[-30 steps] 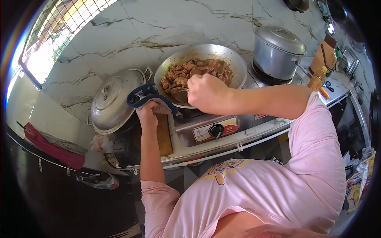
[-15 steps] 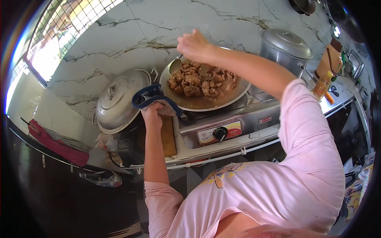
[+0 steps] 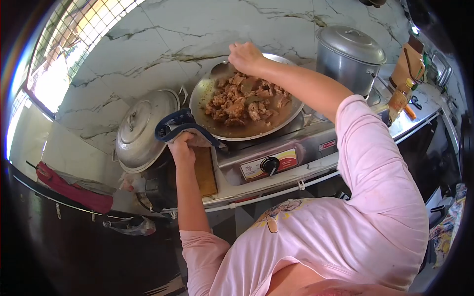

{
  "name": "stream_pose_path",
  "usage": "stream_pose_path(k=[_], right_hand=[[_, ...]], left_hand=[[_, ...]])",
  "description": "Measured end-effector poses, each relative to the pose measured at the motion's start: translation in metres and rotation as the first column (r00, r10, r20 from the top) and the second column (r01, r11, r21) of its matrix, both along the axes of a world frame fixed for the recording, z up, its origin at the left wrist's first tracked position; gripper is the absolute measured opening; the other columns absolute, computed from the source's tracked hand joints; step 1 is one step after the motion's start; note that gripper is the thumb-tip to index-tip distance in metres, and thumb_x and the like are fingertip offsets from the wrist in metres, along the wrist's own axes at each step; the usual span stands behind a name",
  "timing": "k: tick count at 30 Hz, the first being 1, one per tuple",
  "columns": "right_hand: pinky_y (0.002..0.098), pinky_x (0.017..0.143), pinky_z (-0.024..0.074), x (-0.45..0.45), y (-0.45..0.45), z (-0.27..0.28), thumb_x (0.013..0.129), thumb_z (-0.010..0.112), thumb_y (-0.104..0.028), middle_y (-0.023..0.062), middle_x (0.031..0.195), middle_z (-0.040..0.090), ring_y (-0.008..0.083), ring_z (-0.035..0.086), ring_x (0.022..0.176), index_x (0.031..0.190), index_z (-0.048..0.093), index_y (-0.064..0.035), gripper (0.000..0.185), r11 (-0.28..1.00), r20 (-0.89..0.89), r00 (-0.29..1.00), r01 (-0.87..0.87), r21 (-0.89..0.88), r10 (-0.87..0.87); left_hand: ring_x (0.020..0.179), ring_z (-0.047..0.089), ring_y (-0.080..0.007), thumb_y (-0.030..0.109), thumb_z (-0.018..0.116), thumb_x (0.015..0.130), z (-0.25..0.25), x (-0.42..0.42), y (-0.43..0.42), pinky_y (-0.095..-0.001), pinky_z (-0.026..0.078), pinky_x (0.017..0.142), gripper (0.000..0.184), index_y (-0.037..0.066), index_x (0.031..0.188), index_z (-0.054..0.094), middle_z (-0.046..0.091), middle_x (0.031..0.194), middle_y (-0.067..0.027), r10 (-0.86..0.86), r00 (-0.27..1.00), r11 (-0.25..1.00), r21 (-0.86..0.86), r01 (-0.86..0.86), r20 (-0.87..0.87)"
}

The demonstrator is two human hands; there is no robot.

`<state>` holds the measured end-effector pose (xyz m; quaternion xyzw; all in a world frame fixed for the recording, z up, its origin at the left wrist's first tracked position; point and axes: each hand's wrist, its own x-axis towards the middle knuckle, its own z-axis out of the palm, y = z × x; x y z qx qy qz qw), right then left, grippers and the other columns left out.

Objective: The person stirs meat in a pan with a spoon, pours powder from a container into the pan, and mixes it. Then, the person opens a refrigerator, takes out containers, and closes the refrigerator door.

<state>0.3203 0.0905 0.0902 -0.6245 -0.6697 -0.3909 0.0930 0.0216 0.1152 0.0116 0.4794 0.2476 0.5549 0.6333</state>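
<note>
A wide metal wok (image 3: 196, 101) sits on the stove, holding browned meat pieces (image 3: 236, 104) in brown sauce. Over its far left side, my right hand (image 3: 245, 57) is closed round the handle of a ladle (image 3: 220, 69); the ladle's bowl rests near the far left inner wall, beside the meat. My left hand (image 3: 182, 144) grips a blue-edged pot holder (image 3: 173, 123) at the wok's near left rim. The cloth hides whether a wok handle is inside that grip.
Left of the wok stands a lidded silver pot (image 3: 143, 130). A tall lidded pot (image 3: 351, 54) is at the right rear. The stove's front bears a black knob (image 3: 269, 166). A bottle (image 3: 401, 98) stands on the right counter, and a maroon cloth (image 3: 74, 187) hangs at left.
My right hand and the ladle have shifted within the wok, and the meat lies differently, more spread out. My left hand still holds the pot holder. The whole view has shifted slightly.
</note>
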Motion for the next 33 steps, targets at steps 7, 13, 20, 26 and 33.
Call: stream_pose_path(k=[7, 13, 20, 26, 33], right_hand=[[0.0359, 0.057, 0.0477, 0.005, -0.018, -0.025, 0.065, 0.055, -0.011, 0.0103, 0.072, 0.055, 0.0256, 0.057, 0.074, 0.059, 0.059, -0.0065, 0.009, 0.998, -0.008, 1.0, -0.002, -0.061, 0.001], [0.0351, 0.053, 0.0467, 0.035, -0.089, 0.013, 0.061, 0.057, -0.013, 0.0088, 0.062, 0.055, 0.0245, 0.057, 0.064, 0.055, 0.059, -0.0063, 0.009, 0.997, 0.007, 0.999, 0.034, 0.069, -0.034], [0.0314, 0.052, 0.0458, -0.035, -0.152, 0.0, 0.059, 0.057, -0.01, 0.0099, 0.061, 0.058, 0.0233, 0.058, 0.064, 0.058, 0.062, -0.006, 0.006, 0.926, 0.147, 0.965, 0.249, -0.284, -0.215], [0.0295, 0.052, 0.0447, -0.047, -0.177, 0.035, 0.06, 0.058, -0.01, 0.008, 0.065, 0.056, 0.0206, 0.056, 0.067, 0.057, 0.06, -0.0059, 0.006, 0.965, 0.158, 0.973, 0.197, -0.175, -0.17], [0.0293, 0.053, 0.0446, -0.089, -0.199, 0.027, 0.06, 0.057, -0.012, 0.005, 0.068, 0.053, 0.0176, 0.055, 0.071, 0.061, 0.059, -0.0068, 0.006, 0.979, 0.216, 0.976, 0.032, -0.2, 0.012]], left_hand=[[0.069, 0.059, -0.0187, -0.012, 0.048, 0.057, -0.003, -0.002, 0.001, -0.0265, 0.046, 0.058, 0.031, 0.004, 0.082, 0.057, 0.06, 0.078, -0.0044, 0.003, 1.0, 1.0, 0.021, -0.004, 0.015], [0.077, 0.058, -0.0187, -0.012, 0.047, 0.056, -0.003, -0.001, 0.0, -0.027, 0.046, 0.069, 0.032, 0.005, 0.082, 0.058, 0.059, 0.081, -0.0037, -0.007, 1.0, 1.0, -0.005, 0.007, -0.011], [0.076, 0.058, -0.0177, -0.012, 0.048, 0.056, 0.001, 0.002, -0.005, -0.0257, 0.045, 0.067, 0.031, 0.005, 0.081, 0.057, 0.059, 0.08, -0.0031, -0.005, 1.0, 1.0, 0.004, 0.005, -0.008], [0.071, 0.059, -0.0187, -0.014, 0.047, 0.056, -0.001, 0.005, -0.004, -0.0262, 0.046, 0.062, 0.032, 0.002, 0.081, 0.058, 0.06, 0.078, -0.0045, 0.02, 0.999, 1.0, 0.016, -0.021, 0.037], [0.075, 0.058, -0.0185, -0.015, 0.047, 0.055, -0.001, 0.007, -0.005, -0.0267, 0.046, 0.064, 0.036, 0.003, 0.083, 0.059, 0.061, 0.081, -0.0042, 0.014, 0.998, 0.999, 0.05, -0.018, 0.068]])
